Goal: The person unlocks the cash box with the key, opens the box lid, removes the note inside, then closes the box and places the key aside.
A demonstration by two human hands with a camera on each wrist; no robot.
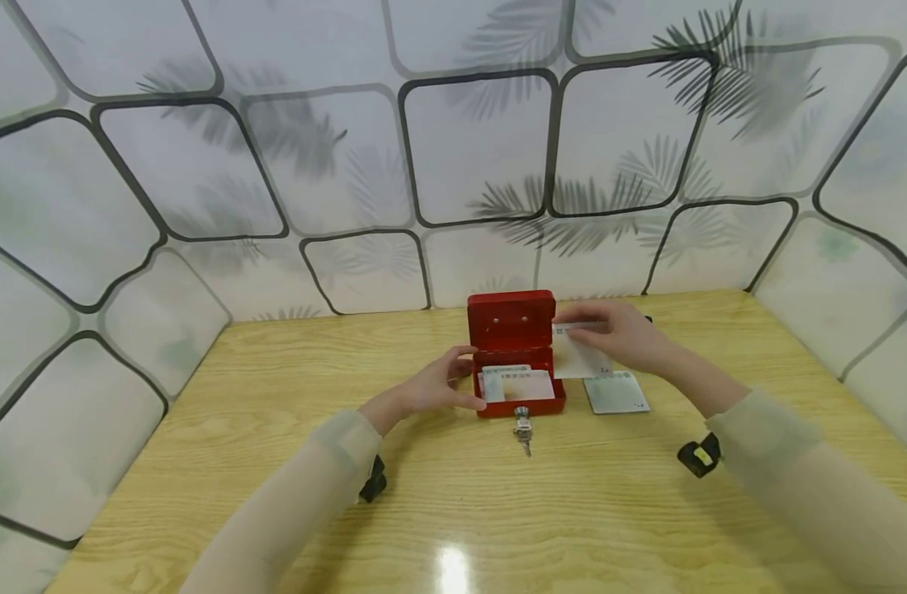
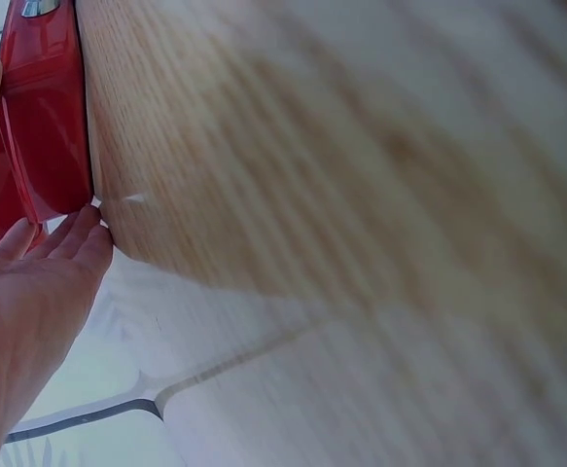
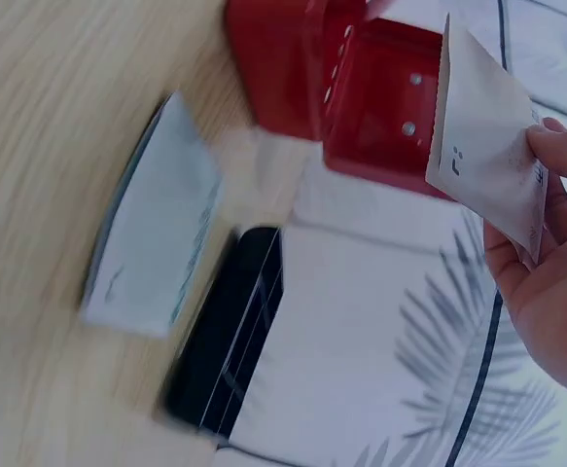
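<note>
A small red cash box (image 1: 519,407) stands on the table with its lid (image 1: 511,323) raised. Printed flat paper packets (image 1: 527,388) lie inside it. My left hand (image 1: 440,384) holds the box's left end, thumb at the front corner; in the left wrist view its fingers (image 2: 84,238) touch the red end wall. With my right hand (image 1: 609,334) I pinch a whitish printed paper packet (image 3: 482,146) between thumb and fingers, just right of the lid. A pale green packet (image 1: 618,393) lies on the table beside the box.
Keys (image 1: 524,429) hang from the lock at the box's front. A black oblong object (image 3: 227,336) lies behind the pale green packet, mostly hidden by my right hand in the head view. Patterned fabric walls (image 1: 483,148) stand around the wooden table (image 1: 275,429).
</note>
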